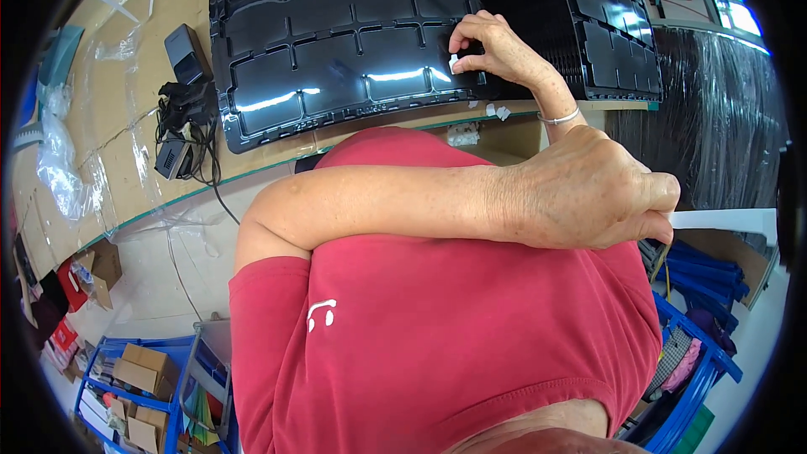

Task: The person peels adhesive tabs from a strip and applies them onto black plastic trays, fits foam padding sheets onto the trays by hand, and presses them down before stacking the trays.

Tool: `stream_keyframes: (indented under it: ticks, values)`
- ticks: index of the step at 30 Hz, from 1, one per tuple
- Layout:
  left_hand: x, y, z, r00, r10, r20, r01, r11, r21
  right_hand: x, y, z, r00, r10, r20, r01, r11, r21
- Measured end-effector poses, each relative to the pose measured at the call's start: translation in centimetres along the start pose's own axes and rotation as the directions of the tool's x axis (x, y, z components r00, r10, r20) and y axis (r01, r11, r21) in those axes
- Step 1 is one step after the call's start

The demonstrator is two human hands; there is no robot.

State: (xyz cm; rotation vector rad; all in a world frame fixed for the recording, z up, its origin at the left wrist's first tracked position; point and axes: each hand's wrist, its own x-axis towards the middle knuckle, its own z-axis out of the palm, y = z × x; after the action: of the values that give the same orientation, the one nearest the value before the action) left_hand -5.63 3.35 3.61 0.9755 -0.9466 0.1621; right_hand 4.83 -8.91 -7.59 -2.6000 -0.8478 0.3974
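Note:
My left arm crosses in front of my red shirt to the right side. At its end my left hand [597,193] is closed, thumb and fingers pinching the end of a white strip [727,219]. Farther up, my right hand [496,46], with a bracelet at the wrist, pinches a small white piece [454,63]. It is at the right edge of a black plastic tray [336,55] with shallow moulded compartments. Whether the white piece touches the tray I cannot tell. My left hand hides part of my right forearm.
A tall stack of black trays [618,63] stands right of the tray. On the cardboard-covered table [101,118] lie a black device [187,55], tangled black cables [189,109] and clear plastic film [63,160]. White scraps [502,112] lie by the table edge. A blue rack [172,345] holds boxes.

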Motion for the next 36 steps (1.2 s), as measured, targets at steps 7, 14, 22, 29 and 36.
stream_keyframes:
  ticks: [7,14,22,29,36]
  values:
    - [0.0,-0.2,-0.6,1.0,-0.003,0.022,0.002,1.0,0.017,-0.5,0.1,-0.1,0.999,0.043,0.033,-0.045,0.997,0.059]
    - [0.1,0.0,-0.8,0.997,-0.033,0.074,0.031,0.999,0.017,-0.3,-0.3,0.5,0.999,0.051,-0.016,-0.051,0.998,-0.037]
    - [-0.3,-0.1,-0.6,0.998,-0.04,0.047,0.039,0.999,0.006,-3.0,-1.6,3.6,0.852,-0.198,-0.485,0.115,0.974,-0.196]
    - [0.3,-0.9,-1.3,0.998,0.036,-0.048,-0.024,0.973,0.228,-12.0,-9.2,-2.6,0.746,0.146,-0.65,-0.105,0.989,0.102]
    - [1.2,-3.7,-5.2,0.989,0.042,-0.145,0.013,0.933,0.361,-16.1,-7.1,-2.3,0.792,0.399,-0.462,-0.526,0.831,-0.182]
